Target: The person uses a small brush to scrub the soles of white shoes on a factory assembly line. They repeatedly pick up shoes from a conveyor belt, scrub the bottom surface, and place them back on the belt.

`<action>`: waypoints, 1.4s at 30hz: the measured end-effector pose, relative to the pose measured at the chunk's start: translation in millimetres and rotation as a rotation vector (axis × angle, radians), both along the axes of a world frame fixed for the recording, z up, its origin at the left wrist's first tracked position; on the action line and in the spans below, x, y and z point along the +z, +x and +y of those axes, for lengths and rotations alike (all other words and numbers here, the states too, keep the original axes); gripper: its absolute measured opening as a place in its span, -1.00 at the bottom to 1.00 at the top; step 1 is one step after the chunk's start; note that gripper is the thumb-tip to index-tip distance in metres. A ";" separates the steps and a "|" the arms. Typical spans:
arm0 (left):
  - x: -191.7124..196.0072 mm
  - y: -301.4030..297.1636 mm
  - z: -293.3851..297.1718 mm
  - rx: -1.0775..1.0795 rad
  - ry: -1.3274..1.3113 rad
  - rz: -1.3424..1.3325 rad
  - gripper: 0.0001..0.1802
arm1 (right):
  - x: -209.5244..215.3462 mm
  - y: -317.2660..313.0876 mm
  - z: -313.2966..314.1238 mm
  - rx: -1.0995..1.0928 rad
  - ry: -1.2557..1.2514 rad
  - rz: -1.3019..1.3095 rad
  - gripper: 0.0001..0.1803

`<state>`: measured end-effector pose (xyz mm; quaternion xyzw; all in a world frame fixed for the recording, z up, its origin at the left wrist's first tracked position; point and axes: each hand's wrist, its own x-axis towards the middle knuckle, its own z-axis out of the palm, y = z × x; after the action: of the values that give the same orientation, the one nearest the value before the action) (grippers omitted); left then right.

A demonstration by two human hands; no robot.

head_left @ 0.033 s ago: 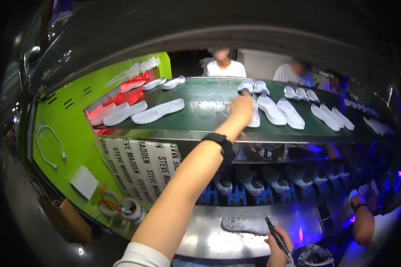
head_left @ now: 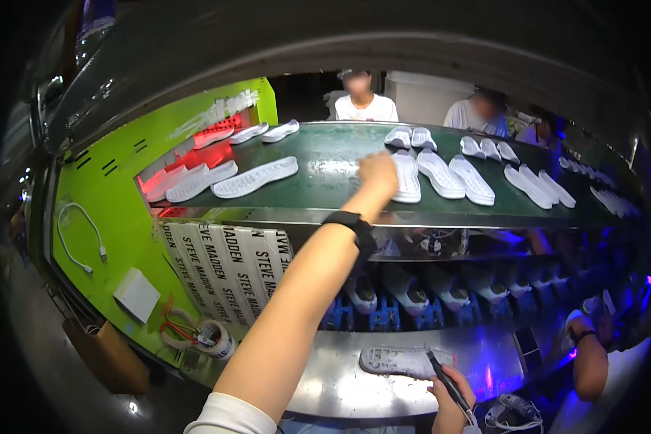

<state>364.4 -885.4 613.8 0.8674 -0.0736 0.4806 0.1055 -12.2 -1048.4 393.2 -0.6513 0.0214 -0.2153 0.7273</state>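
My left hand (head_left: 378, 173) reaches up onto the dark green conveyor belt (head_left: 325, 181), its fingers closed on the near edge of a white shoe sole (head_left: 409, 179). A black watch (head_left: 353, 224) sits on that wrist. Low in the view, my right hand (head_left: 450, 399) grips a thin black pen-like tool (head_left: 441, 376). Its tip points at another white sole (head_left: 401, 359), which lies flat on the shiny metal worktop (head_left: 340, 390).
Several more white soles (head_left: 257, 177) lie along the belt. Two people (head_left: 362, 101) stand across it, and a co-worker's arm (head_left: 589, 362) shows at lower right. Shoes on blue holders (head_left: 412, 296) fill a lower rack. A green housing (head_left: 116, 195), tape rolls (head_left: 210, 336) and a cardboard box (head_left: 105, 354) are at left.
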 end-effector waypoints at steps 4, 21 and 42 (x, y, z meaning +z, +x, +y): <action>24.2 -14.2 57.3 -0.589 -0.591 0.578 -0.84 | -10.6 -1.7 -4.9 0.065 0.027 -0.018 -0.67; -39.1 -238.8 145.7 -0.933 -0.932 0.401 -0.51 | -10.6 14.5 -23.9 0.015 0.316 -0.033 -0.61; -348.7 -323.4 94.0 -1.057 -2.356 0.852 -0.40 | -41.8 33.9 83.4 0.584 -0.475 -0.204 -0.69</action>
<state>41.0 -791.3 265.1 0.2116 0.0945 -0.1427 0.9622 21.7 -965.0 351.4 -0.7555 -0.2876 -0.0618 0.5854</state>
